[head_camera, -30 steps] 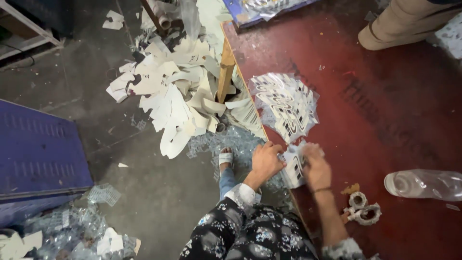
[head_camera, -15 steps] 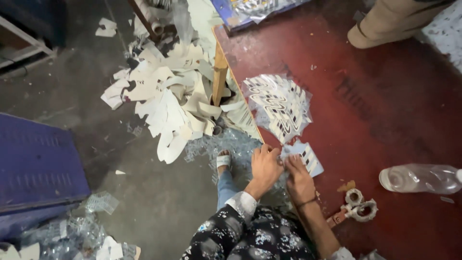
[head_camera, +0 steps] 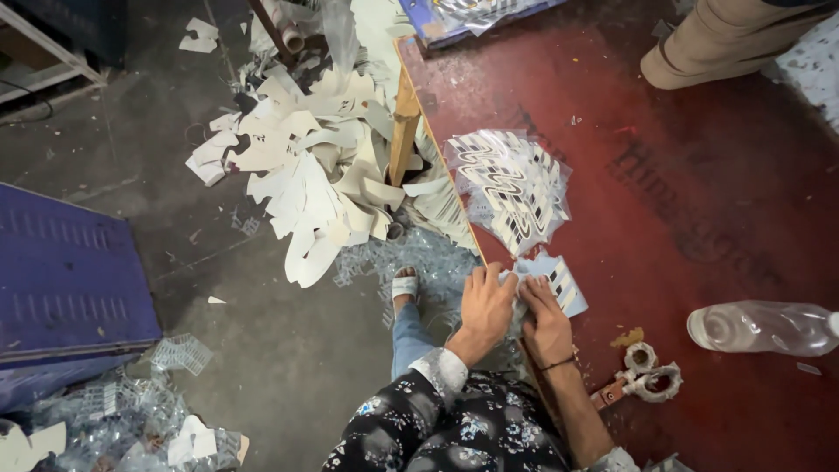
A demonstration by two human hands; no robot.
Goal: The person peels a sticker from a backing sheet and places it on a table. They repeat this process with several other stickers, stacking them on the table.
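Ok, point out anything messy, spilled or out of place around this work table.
A heap of pale cut-out scraps is strewn over the floor beside the red table, with clear plastic offcuts under its edge. A clear bottle lies on its side on the table. Both hands, left hand and right hand, press a small patterned sheet at the edge.

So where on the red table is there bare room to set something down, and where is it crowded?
The red table is bare between the clear pack of patterned pieces and the plastic bottle, and up toward the beige bundle. It is crowded at the near edge: both hands, left hand and right hand, work a small sheet, with scissors beside.
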